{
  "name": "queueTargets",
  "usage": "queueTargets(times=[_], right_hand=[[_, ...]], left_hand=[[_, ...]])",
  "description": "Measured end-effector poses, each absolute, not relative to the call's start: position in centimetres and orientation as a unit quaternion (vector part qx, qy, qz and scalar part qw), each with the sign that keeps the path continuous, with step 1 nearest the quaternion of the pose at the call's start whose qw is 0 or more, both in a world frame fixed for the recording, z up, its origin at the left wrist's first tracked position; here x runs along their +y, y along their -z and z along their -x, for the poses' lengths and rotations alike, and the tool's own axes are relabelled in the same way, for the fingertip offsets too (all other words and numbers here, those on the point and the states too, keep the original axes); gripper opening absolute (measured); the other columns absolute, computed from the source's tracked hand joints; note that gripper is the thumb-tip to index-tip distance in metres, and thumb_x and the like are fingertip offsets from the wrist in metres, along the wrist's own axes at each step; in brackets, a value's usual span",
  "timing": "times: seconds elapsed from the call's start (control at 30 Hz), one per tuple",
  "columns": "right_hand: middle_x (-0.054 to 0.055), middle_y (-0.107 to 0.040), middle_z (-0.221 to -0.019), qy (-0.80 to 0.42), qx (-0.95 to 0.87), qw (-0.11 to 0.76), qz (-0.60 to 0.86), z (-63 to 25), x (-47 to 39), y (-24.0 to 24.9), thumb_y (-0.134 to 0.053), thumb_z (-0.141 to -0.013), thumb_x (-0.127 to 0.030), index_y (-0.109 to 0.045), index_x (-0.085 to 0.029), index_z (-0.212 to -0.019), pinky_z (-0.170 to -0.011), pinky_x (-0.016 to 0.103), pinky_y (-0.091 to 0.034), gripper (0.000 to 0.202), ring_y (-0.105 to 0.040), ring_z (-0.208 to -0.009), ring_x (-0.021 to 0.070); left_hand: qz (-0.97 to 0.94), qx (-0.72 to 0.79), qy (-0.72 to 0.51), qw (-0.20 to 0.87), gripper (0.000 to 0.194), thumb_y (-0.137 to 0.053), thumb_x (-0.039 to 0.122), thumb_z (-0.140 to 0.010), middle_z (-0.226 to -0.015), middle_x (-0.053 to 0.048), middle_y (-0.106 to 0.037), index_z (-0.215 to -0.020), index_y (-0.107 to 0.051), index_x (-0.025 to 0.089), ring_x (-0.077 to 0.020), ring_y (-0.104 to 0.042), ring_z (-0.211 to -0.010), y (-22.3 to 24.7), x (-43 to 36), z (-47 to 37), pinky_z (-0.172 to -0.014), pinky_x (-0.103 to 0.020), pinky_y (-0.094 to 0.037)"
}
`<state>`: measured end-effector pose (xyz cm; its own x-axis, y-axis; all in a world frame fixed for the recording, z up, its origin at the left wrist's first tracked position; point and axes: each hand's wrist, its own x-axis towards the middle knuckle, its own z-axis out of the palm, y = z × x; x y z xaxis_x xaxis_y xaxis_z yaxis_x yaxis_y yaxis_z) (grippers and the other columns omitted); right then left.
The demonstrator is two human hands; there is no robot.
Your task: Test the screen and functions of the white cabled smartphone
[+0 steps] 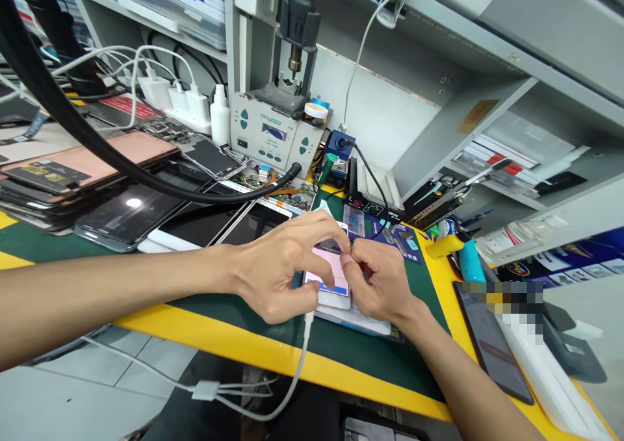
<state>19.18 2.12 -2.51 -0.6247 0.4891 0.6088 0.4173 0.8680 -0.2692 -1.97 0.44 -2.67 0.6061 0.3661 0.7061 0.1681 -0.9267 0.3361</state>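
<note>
A white smartphone [335, 300] with a lit pinkish screen and a blue bar lies beneath both hands. A white cable plug [309, 321] is at its near end. My left hand [285, 265] arches over the phone from the left, fingers bent and apart. Its thumb is by the phone's near left side, and its longer fingers reach across the screen to my right thumb. My right hand [377, 275] is closed at the phone's right edge, thumb against curled fingers. Whatever those fingers may hold is hidden. Under the phone is a pale flat object [370, 323].
A soldering station [266, 132] stands behind, with a black hose [195, 197] arching across the left. Several phones [131, 210] and a stack of phone parts [92, 162] lie left. A dark tablet [492, 343] rests right. The white charging cable [292, 389] hangs below the yellow edge.
</note>
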Motion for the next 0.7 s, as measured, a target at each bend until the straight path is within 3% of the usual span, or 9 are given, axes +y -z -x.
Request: queueTargets(times=[0.47,0.7], right_hand=[[-0.005,-0.031,-0.056,-0.049,-0.904,0.347,0.246,-19.13,1.96,2.45,-0.049,-0.083,-0.009,-0.030,-0.023,-0.063,-0.051,0.029,-0.022,0.031,-0.028,-0.050,0.0103],[-0.005,-0.032,-0.057,-0.049,-0.904,0.338,0.259,-19.30,2.08,2.63,-0.050,-0.082,-0.010,-0.033,-0.022,-0.062,-0.051,0.029,-0.022,0.030,-0.029,-0.050,0.0105]], left_hand=[[-0.896,0.155,-0.395,0.134,0.025,-0.052,0.011,-0.065,-0.111,-0.014,-0.060,-0.079,-0.073,0.018,-0.0262,-0.058,-0.097,2.57,0.50,2.09,-0.090,-0.046,-0.047],[-0.889,0.172,-0.401,0.135,0.031,-0.049,0.012,-0.069,-0.109,-0.015,-0.061,-0.092,-0.069,0.015,-0.0265,-0.057,-0.095,2.33,0.42,1.97,-0.087,-0.046,-0.049]])
